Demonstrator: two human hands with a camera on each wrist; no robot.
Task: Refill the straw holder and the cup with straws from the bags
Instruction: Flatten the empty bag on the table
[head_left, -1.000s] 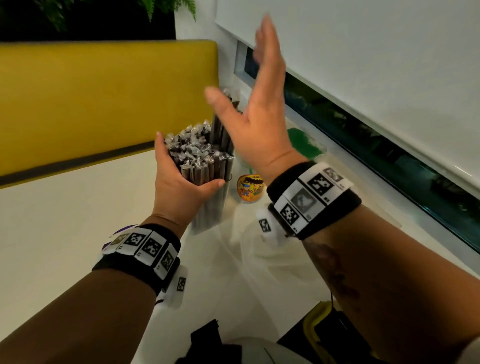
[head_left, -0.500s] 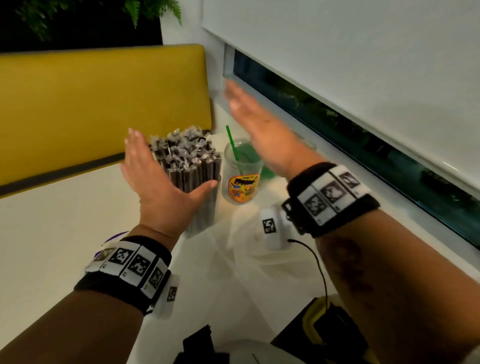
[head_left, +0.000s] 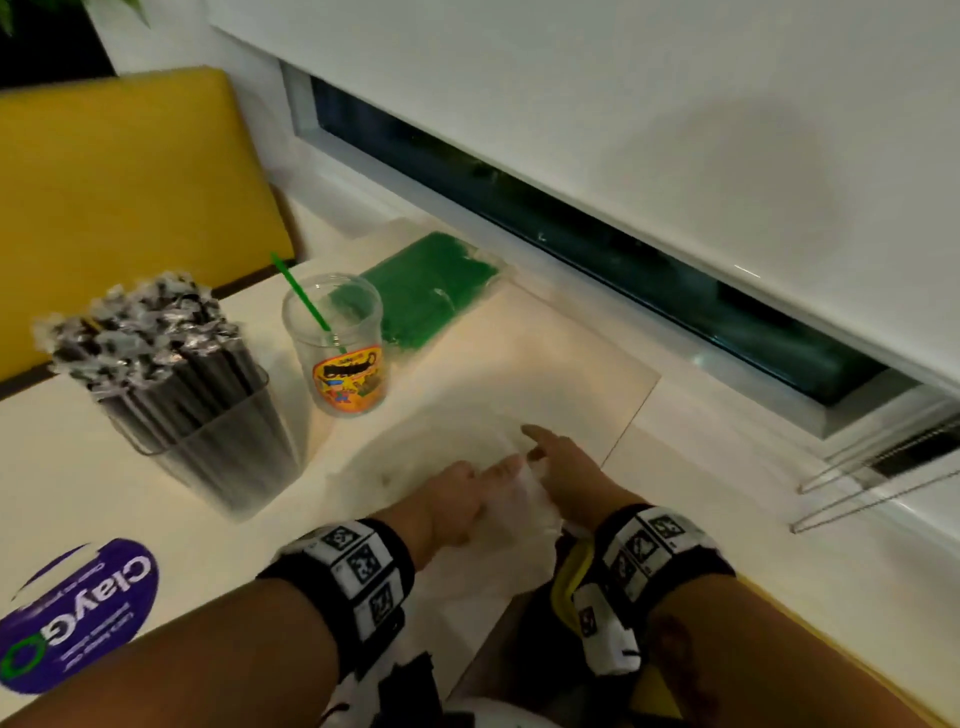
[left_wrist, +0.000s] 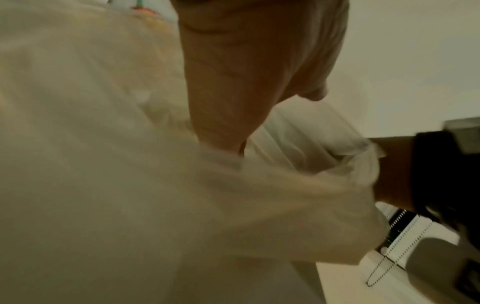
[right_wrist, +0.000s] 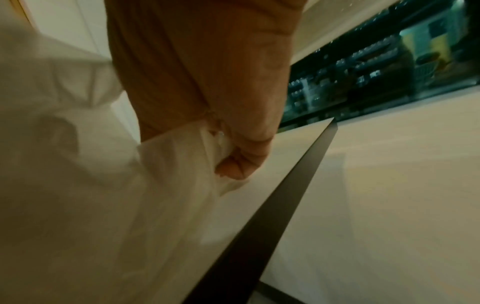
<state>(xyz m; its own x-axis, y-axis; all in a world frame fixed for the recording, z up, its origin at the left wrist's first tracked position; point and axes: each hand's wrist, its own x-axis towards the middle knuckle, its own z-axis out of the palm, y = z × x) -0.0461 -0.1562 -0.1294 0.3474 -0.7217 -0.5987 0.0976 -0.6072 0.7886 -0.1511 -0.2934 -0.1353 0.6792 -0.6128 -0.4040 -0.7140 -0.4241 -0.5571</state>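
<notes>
The fingers (right_wrist: 235, 164) of the right hand (head_left: 574, 475) are curled into a bunched edge of a thin, clear empty bag (head_left: 511, 501), gripping the film, though its forefinger points out straight in the head view. The left hand (head_left: 452, 501) lies just beside it with its thumb pressed against the same crumpled plastic; the left wrist view shows film gathered around the palm, but blur hides whether those fingers truly close on it, so I cannot tell.

Outward from the hands, the bag lies loose on the white bench (head_left: 545, 364), near its front edge. It looks feather-light, limp and slippery — a thing that will crumple rather than keep any shape, best taken in a gathered fistful, not by a single layer.

Farther out and to the left stands the clear straw holder (head_left: 208, 447), packed tight with upright dark wrapped straws (head_left: 150, 338); that half of the task appears done. Just to its right is the cup (head_left: 340, 345) with a bright printed label, holding only one green straw (head_left: 301, 293) that leans against its rim. Behind the cup, toward the window, lies the flat bag of green straws (head_left: 431, 286), still full by the look of it.

That bag should be light yet fairly stiff along the straws' length, with slick film outside. I would take it across the middle, where the bundle gives something firm to squeeze — the thin straws may kink if bent, and they could spill out in a rush once it is opened.
</notes>
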